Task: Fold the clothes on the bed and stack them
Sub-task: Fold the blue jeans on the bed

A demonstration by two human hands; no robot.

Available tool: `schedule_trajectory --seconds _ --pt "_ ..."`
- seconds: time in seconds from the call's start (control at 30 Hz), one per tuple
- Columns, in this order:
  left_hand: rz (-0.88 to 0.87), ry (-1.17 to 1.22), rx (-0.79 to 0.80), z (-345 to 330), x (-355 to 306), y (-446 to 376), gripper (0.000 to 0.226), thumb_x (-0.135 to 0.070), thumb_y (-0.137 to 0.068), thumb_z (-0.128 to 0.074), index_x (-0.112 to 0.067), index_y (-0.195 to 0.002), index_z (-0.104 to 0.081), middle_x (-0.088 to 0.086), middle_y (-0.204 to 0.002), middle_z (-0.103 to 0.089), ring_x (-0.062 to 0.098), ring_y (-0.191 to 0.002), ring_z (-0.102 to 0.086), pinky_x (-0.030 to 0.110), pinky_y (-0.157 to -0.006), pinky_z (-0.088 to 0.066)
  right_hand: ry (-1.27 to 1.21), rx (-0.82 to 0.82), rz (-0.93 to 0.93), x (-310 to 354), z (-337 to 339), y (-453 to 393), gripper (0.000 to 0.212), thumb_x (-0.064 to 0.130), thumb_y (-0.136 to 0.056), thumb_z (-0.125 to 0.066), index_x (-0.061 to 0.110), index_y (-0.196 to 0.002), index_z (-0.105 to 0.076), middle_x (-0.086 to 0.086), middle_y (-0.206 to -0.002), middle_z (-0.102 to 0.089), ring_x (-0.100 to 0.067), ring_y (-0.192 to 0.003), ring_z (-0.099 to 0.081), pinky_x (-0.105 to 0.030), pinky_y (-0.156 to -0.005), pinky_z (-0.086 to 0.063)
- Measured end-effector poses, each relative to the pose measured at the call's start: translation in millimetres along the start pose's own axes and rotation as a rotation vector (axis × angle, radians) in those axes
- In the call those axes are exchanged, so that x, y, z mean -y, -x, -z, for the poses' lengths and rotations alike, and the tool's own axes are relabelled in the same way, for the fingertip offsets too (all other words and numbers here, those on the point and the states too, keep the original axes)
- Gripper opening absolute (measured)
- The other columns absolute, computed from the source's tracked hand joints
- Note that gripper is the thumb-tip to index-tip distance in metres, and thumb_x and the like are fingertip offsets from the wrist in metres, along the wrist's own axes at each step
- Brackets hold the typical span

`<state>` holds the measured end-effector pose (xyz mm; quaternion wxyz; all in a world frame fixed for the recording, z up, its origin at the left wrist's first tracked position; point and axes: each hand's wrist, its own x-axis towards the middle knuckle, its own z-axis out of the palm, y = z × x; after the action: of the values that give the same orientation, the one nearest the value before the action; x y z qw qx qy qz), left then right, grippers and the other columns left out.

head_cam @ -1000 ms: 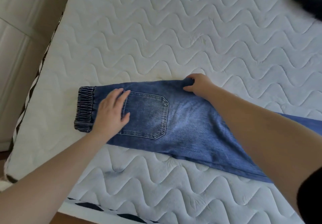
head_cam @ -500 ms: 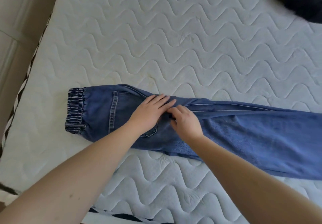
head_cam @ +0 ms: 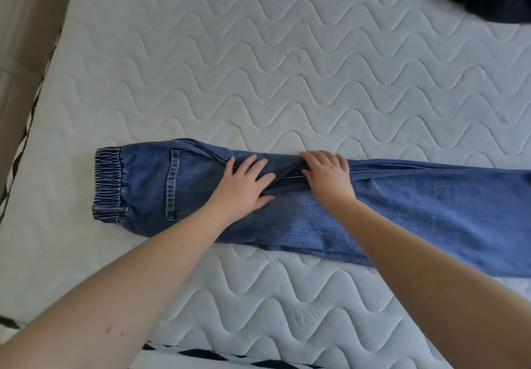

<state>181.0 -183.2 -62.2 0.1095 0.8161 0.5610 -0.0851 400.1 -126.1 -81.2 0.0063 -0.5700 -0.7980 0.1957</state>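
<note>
Smoothing the jeans (head_cam: 402,205) laid along the mattress's (head_cam: 287,75) near edge, I keep my left hand (head_cam: 244,186) flat, fingers spread, and my right hand (head_cam: 327,174) flat too, gripping nothing; I'd sweep outward along the seam before folding.

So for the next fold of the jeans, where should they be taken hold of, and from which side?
Probably the elastic waistband at the left end of the jeans, approached from the left edge of the mattress. The jeans lie flat and lengthwise with that end free, while the left hand and right hand press flat mid-length. The leg hems run out of frame, so they can't be judged.
</note>
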Motion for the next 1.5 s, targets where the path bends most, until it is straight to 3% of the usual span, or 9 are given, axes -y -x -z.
schedule_trajectory --seconds 0.17,0.37,0.47,0.53,0.67,0.8,0.97,1.17,1.5 --pt "-0.027 0.044 -0.119 8 -15 -14 0.037 -0.04 -0.087 -0.067 -0.012 -0.111 -0.062 0.008 -0.107 -0.059 0.028 -0.098 -0.058 0.041 -0.081 -0.046 0.105 0.002 -0.061 -46 24 -3 0.027 0.027 -0.091 -0.064 0.019 -0.117 -0.067 -0.006 -0.113 -0.065 -0.032 -0.11 -0.053 -0.041 -0.102 -0.026" --pt "0.063 -0.014 0.016 10 -19 -21 0.058 -0.021 -0.094 -0.059 -0.015 -0.147 -0.037 0.005 -0.114 -0.061 0.026 -0.1 -0.056 0.038 -0.08 -0.042 0.059 -0.159 0.148 -51 30 11 0.015 0.008 -0.081 -0.075 0.007 -0.096 -0.073 -0.012 -0.091 -0.066 -0.037 -0.083 -0.061 -0.044 -0.075 -0.048" --pt "-0.009 -0.163 0.07 6 -19 -17 0.07 -0.008 -0.09 -0.052 -0.015 -0.153 -0.022 0.007 -0.115 -0.054 0.026 -0.099 -0.051 0.038 -0.084 -0.04 0.091 -0.05 0.14 -56 14 34 0.043 0.029 -0.095 -0.06 0.01 -0.134 -0.057 -0.013 -0.13 -0.059 -0.037 -0.118 -0.056 -0.048 -0.099 -0.043" --pt "-0.041 -0.247 0.074 1 -22 -12 0.073 -0.005 -0.087 -0.052 -0.013 -0.153 -0.023 0.011 -0.117 -0.051 0.028 -0.101 -0.05 0.04 -0.09 -0.041 0.178 0.144 0.073 -63 3 49 0.064 0.051 -0.101 -0.034 0.02 -0.156 -0.02 -0.006 -0.16 -0.024 -0.028 -0.147 -0.023 -0.044 -0.121 -0.015" --pt "-0.065 -0.26 0.083 -19 -21 -6 0.066 -0.004 -0.094 -0.031 -0.004 -0.154 -0.002 0.017 -0.161 -0.009 0.031 -0.147 -0.017 0.038 -0.121 -0.01 0.187 0.194 -0.062 -82 -2 56 0.071 0.064 -0.095 -0.002 0.03 -0.157 0.001 0.0 -0.165 0.001 -0.017 -0.151 0.003 -0.039 -0.121 0.007" --pt "0.039 -0.083 0.163 -21 -28 -8 0.065 -0.027 -0.098 -0.023 -0.007 -0.154 0.005 0.011 -0.163 0.009 0.021 -0.151 -0.002 0.038 -0.123 -0.002 0.173 0.165 -0.214 -126 8 59 0.076 0.069 -0.088 0.009 0.033 -0.156 0.003 0.007 -0.164 0.008 -0.011 -0.15 0.009 -0.041 -0.118 0.014" --pt "0.163 -0.03 0.204 -20 -69 -21 0.077 -0.065 -0.091 -0.004 -0.024 -0.154 0.014 0.014 -0.162 0.01 0.029 -0.15 0.004 0.057 -0.117 0.003 0.206 0.171 -0.36 -188 30 70 0.075 0.067 -0.088 0.006 0.034 -0.155 0.003 0.008 -0.164 0.01 -0.011 -0.149 0.013 -0.045 -0.117 0.016" --pt "0.215 0.049 0.158 -25 -111 -54 0.079 -0.065 -0.092 -0.005 -0.019 -0.154 0.011 0.007 -0.163 0.011 0.023 -0.15 0.009 0.058 -0.118 -0.001 0.183 0.177 -0.519 -254 56 100 0.071 0.066 -0.092 0.0 0.034 -0.155 0.005 0.009 -0.164 0.012 -0.012 -0.149 0.016 -0.046 -0.117 0.018" --pt "0.179 0.056 0.187 -25 -158 -90 0.067 -0.071 -0.089 -0.005 -0.05 -0.144 0.025 -0.005 -0.162 0.017 0.029 -0.149 0.012 0.081 -0.102 -0.008 -0.053 0.054 -0.864 -351 91 162 0.065 0.053 -0.102 -0.024 0.034 -0.155 0.008 0.006 -0.164 0.013 -0.016 -0.15 0.012 -0.051 -0.12 0.007"
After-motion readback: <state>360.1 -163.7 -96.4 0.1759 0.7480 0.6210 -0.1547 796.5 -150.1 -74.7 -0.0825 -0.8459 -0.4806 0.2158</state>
